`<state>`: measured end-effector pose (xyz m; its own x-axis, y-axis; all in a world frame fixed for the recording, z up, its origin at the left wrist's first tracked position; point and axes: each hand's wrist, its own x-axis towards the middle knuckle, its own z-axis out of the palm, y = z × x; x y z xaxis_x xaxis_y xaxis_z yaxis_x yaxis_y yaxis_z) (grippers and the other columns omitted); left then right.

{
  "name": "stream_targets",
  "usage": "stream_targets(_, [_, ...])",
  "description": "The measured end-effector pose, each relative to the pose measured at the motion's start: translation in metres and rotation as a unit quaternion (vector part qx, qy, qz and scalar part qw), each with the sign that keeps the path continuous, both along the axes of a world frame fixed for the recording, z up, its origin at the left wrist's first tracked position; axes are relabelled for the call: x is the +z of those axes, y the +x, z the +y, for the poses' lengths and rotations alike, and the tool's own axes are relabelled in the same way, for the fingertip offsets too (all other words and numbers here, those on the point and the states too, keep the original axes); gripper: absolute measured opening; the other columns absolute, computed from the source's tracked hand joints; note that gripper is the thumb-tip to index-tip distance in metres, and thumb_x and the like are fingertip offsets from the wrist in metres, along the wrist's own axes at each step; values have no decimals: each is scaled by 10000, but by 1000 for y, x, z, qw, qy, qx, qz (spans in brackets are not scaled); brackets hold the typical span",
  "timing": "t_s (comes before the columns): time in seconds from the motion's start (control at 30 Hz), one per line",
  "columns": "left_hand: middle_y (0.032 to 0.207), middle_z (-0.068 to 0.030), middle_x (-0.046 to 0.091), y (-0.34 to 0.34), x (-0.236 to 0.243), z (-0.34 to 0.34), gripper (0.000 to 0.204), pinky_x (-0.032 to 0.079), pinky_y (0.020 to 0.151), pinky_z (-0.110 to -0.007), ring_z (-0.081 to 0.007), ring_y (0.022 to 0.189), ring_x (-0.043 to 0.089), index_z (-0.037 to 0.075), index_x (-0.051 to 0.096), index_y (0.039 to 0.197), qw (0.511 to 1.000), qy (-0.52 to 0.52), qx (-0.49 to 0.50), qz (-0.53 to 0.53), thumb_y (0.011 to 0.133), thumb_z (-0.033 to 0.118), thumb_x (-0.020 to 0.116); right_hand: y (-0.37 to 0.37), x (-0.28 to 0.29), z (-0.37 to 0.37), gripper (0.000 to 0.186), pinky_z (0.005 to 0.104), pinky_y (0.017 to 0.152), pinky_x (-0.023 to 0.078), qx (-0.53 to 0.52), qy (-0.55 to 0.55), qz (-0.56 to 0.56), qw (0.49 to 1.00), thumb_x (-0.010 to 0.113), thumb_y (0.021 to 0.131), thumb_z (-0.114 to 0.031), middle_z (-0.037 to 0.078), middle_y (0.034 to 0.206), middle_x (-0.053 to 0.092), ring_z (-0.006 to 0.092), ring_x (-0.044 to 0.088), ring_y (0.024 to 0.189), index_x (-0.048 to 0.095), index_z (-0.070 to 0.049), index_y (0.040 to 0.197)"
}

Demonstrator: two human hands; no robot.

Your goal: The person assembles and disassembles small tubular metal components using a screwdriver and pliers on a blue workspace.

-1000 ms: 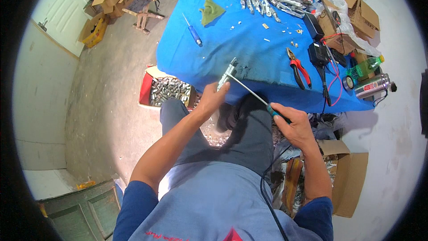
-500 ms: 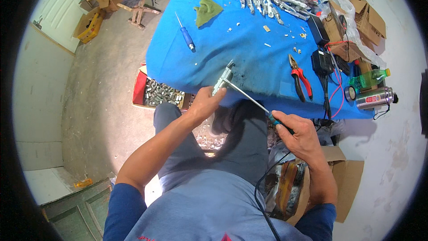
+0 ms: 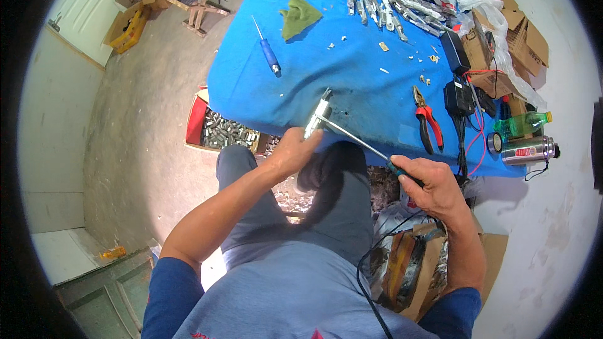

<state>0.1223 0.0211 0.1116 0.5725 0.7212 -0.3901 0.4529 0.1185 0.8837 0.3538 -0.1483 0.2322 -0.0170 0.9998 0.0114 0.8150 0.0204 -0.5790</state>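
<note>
At the front edge of the blue-covered table (image 3: 251, 97), my left hand (image 3: 295, 152) is closed around the lower end of a narrow, silvery-white metal part (image 3: 318, 115). The part points up and away over the cloth. My right hand (image 3: 433, 186) grips the dark teal handle of a screwdriver (image 3: 361, 143). Its long shaft slants up to the left, and the tip meets the side of the metal part near my left fingers. What exactly the tip touches is too small to make out.
A blue screwdriver (image 3: 268, 51), a green cloth (image 3: 299, 16) and red-handled pliers (image 3: 427, 122) lie on the table. Beyond is a heap of metal parts (image 3: 389, 0). Black adapters (image 3: 457, 95), a green bottle (image 3: 521, 124) and a steel flask (image 3: 529, 150) crowd the right. Below left sits a box of small metal pieces (image 3: 196, 122).
My right hand has moved slightly right and down with the screwdriver, whose tip stays against the metal part. The part is tilted a little differently and catches more light. The whole view has shifted slightly.
</note>
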Motion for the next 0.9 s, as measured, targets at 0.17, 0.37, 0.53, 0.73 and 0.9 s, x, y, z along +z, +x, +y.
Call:
stream_targets(0.17, [648, -1, 510, 0, -1, 0, 474, 380, 529, -329, -95, 600, 458, -20, 597, 818, 1000, -16, 9, -13, 969, 423, 523, -10, 13, 0, 381, 334, 594, 467, 12, 12, -45, 999, 662, 810, -43, 118, 777, 612, 254, 592, 650, 654, -57, 1190])
stream_targets(0.37, [644, 1, 505, 1, -14, 2, 465, 368, 517, -319, -86, 599, 446, -16, 592, 787, 1000, -11, 16, 6, 971, 407, 531, -8, 14, 6, 340, 394, 599, 481, 4, -15, -27, 1000, 652, 826, -90, 132, 779, 614, 318, 619, 677, 658, -93, 1166])
stream_targets(0.53, [626, -2, 497, 1, -15, 2, 473, 371, 514, -331, -92, 595, 451, -12, 579, 747, 1000, 2, 13, 11, 974, 400, 526, -2, 17, 12, 354, 374, 598, 480, 20, -44, -7, 999, 646, 832, -93, 128, 742, 616, 289, 615, 664, 650, -77, 1186])
stream_targets(0.73, [608, -10, 497, 2, -8, 2, 486, 379, 514, -347, -102, 586, 463, -12, 563, 706, 1000, -6, 20, 20, 973, 392, 524, 11, -15, 9, 380, 250, 571, 462, -136, -202, 316, 917, 644, 876, -115, 22, 808, 657, 84, 547, 620, 624, -11, 1241])
stream_targets(0.9, [613, -5, 490, 5, -6, -1, 488, 365, 504, -341, -98, 576, 440, -13, 554, 702, 999, -15, 36, 0, 971, 393, 524, -13, -44, -8, 354, 317, 664, 501, -54, 57, 123, 989, 643, 868, -122, 110, 850, 697, 209, 642, 700, 646, -39, 1212])
